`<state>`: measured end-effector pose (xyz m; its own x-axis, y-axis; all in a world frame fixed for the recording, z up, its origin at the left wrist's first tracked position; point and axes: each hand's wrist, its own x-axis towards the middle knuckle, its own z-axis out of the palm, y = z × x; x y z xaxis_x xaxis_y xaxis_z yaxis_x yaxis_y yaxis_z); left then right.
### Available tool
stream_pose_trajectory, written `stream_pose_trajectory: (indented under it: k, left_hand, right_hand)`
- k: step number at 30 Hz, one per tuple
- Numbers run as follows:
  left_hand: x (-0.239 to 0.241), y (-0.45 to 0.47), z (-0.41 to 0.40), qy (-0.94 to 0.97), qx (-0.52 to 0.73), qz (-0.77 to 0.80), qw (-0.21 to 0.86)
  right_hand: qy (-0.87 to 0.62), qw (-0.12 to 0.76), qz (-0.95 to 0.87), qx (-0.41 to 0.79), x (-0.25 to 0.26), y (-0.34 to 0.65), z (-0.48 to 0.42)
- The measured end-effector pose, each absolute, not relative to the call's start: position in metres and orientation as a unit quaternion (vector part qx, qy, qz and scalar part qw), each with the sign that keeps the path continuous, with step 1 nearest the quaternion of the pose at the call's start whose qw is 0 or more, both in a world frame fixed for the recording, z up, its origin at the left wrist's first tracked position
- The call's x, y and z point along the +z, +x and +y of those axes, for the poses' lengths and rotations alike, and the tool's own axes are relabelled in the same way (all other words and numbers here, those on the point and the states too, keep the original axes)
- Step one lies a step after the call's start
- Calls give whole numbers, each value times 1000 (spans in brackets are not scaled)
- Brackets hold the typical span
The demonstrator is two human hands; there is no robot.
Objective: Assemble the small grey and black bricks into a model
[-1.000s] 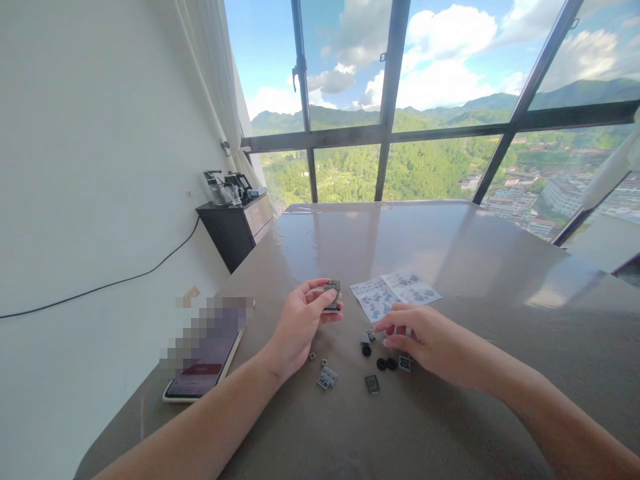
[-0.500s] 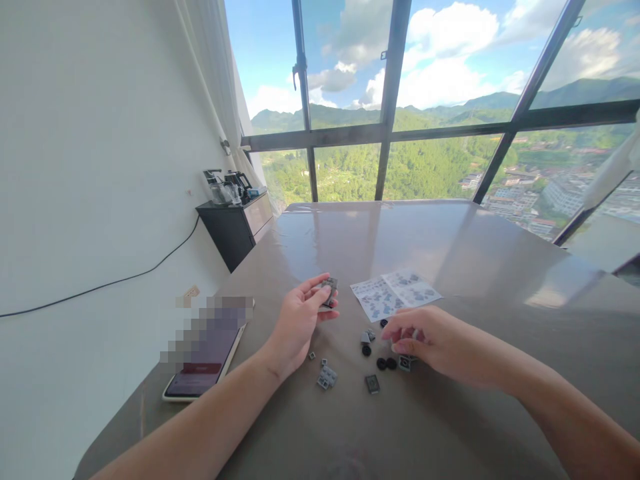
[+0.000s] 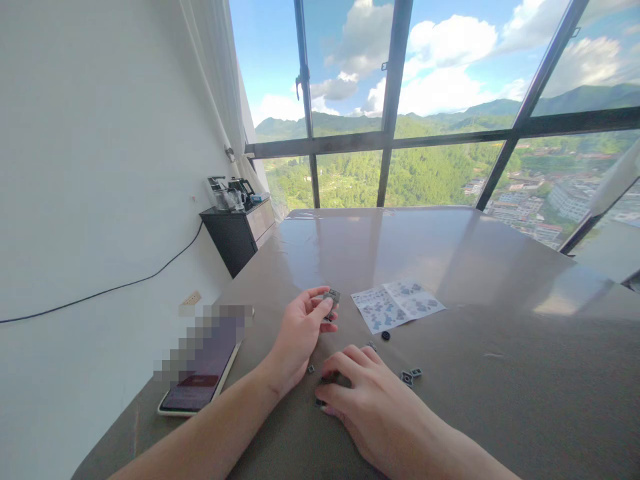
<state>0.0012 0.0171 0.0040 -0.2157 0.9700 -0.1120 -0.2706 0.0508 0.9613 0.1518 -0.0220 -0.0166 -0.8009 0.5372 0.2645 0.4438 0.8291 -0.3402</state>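
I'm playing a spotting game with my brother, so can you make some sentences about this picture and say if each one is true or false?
1. The left hand holds a dark grey piece. True.
2. The printed sheet lies under the phone. False: it lies apart, to the phone's right.
3. A round black piece lies near the sheet. True.
4. The right hand holds the phone. False: it is down at the table, fingers curled.

Seeing a phone (image 3: 200, 387) at left on the surface (image 3: 525, 387), a cable (image 3: 103, 291) along the wall (image 3: 100, 147), and, through the window (image 3: 350, 143), catching green hills (image 3: 435, 170)!
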Motion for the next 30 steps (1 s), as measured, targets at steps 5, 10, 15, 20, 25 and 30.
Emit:
stream_pose_trajectory:
  k: [5, 10, 15, 20, 25, 30]
  left_hand:
    - [0, 2, 17, 362, 581, 507, 523]
    - [-1, 3, 16, 373, 576, 506, 523]
    - [0, 3, 15, 377, 574, 505, 523]
    - [-1, 2, 16, 383, 573, 503, 521]
    - [-5, 1, 18, 398, 570, 502, 514]
    - [-2, 3, 15, 429, 566, 509, 486]
  right_hand:
    - [-267, 174, -939, 132, -18, 155, -18]
    - [-256, 147, -946, 136, -14, 152, -20]
    - [-253, 149, -949, 113, -19, 151, -20]
    - [-266, 197, -934, 132, -21, 154, -19]
    - [-286, 268, -899, 198, -5, 165, -14]
    - [-345, 317, -858, 211, 6, 186, 7]
